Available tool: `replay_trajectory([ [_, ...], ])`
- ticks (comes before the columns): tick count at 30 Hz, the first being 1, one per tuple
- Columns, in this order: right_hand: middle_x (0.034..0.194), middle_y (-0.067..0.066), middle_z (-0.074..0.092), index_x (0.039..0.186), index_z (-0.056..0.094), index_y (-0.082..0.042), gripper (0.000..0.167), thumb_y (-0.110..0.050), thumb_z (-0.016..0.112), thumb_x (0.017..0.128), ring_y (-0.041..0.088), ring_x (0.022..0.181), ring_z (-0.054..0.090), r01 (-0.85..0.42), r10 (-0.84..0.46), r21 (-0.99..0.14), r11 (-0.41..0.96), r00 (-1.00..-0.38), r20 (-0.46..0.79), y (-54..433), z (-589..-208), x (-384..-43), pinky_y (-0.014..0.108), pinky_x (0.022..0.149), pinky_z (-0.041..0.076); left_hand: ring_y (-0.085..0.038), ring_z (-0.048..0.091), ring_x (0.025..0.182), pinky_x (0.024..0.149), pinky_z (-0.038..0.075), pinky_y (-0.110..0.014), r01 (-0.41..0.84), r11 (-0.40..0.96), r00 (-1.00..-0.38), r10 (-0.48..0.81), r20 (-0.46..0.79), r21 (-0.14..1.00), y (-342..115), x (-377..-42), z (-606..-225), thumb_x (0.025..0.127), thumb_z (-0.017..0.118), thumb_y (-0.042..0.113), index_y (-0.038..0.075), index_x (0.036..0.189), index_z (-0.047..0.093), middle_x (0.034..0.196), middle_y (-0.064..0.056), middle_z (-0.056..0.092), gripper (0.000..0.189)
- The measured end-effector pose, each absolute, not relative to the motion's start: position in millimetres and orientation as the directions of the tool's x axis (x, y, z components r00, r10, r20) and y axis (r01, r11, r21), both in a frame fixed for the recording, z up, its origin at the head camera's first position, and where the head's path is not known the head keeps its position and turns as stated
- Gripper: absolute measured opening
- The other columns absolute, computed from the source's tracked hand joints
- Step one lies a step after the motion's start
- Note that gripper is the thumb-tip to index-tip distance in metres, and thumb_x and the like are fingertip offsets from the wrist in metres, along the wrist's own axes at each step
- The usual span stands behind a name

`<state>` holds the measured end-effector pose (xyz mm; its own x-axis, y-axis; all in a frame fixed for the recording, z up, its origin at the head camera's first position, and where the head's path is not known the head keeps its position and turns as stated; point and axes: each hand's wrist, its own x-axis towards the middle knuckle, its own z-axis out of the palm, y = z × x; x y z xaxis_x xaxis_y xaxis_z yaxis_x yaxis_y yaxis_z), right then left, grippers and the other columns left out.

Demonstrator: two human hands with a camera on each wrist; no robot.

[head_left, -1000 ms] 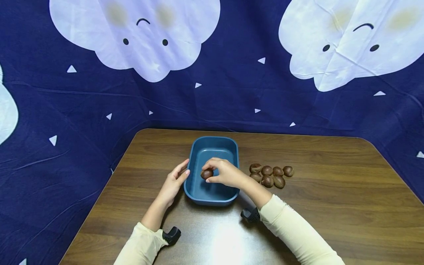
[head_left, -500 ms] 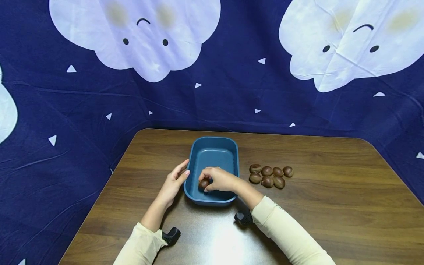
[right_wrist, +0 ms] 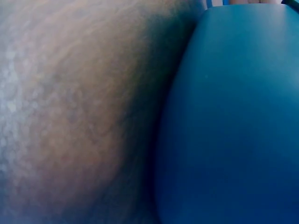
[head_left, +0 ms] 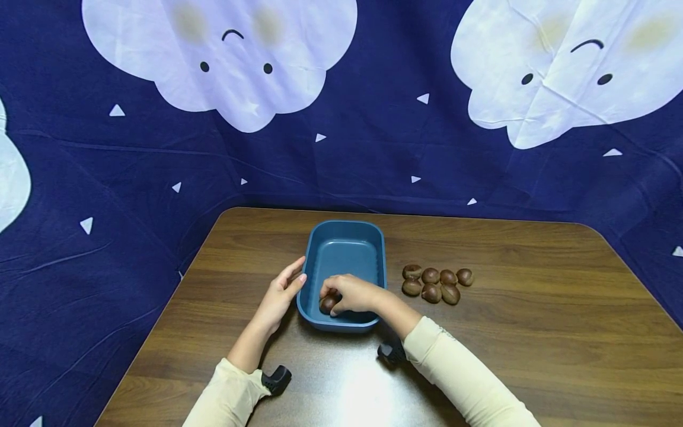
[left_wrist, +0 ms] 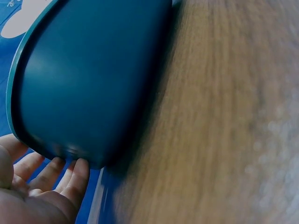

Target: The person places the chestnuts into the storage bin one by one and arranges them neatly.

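In the head view a blue rectangular container (head_left: 348, 325) stands on the wooden table. My right hand (head_left: 353, 295) reaches down inside it and pinches a brown chestnut (head_left: 328, 305) near the front left corner, partly covered by the fingers. Outside, my left hand (head_left: 279, 296) rests its fingertips against the container's left wall, fingers fairly straight. The left wrist view has those fingers of the left hand (left_wrist: 46, 186) touching the outer wall of the container (left_wrist: 88, 79). Only the outer wall of the container (right_wrist: 233, 112) fills the right wrist view; the chestnut is hidden there.
Several more chestnuts (head_left: 431, 293) lie in two rows on the table (head_left: 533, 320), right of the container. Dark wrist cameras sit under both forearms. A blue cloth (head_left: 373, 160) with white clouds hangs behind the table's far edge.
My right hand has moved down and toward the container's front left corner with the chestnut, slightly lower than half a second ago. My left hand has stayed in place.
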<state>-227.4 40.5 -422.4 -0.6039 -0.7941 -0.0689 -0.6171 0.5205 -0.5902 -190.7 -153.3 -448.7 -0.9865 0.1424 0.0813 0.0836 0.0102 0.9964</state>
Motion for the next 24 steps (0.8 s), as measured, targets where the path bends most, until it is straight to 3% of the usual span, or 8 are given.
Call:
replay_trajectory([
  [10,0.101,-0.001,0.060,0.104,0.060,-0.009,0.033,-0.013,0.074,0.074,0.011,0.093,0.056,-0.618,-0.797,-0.610,0.496,-0.603,-0.037,42,-422,-229,0.023,0.082,0.042,-0.026,0.036,0.123,0.100,0.027,-0.040,0.073,0.013,-0.987,0.142,0.070,0.997,-154,-192,-449,0.093,0.050,0.017,0.009,0.135,0.039,0.136,-0.014,0.038,0.044],
  [17,0.110,0.008,0.060,0.112,0.057,-0.002,0.041,-0.015,0.073,0.076,0.019,0.100,0.056,-0.591,-0.772,-0.673,0.445,-0.634,0.046,46,-416,-231,0.027,0.083,0.044,-0.029,0.037,0.123,0.099,0.028,-0.042,0.083,0.016,-0.985,0.153,0.080,0.996,-153,-191,-449,0.094,0.049,0.018,0.008,0.136,0.037,0.137,-0.016,0.036,0.045],
  [24,0.115,0.009,0.057,0.118,0.053,-0.002,0.048,-0.017,0.072,0.077,0.024,0.102,0.055,-0.584,-0.737,-0.715,0.384,-0.660,0.144,57,-407,-234,0.031,0.086,0.042,-0.028,0.037,0.123,0.099,0.028,-0.043,0.077,0.029,-0.987,0.144,0.072,0.997,-154,-191,-449,0.094,0.049,0.019,0.010,0.136,0.039,0.137,-0.013,0.038,0.045],
])
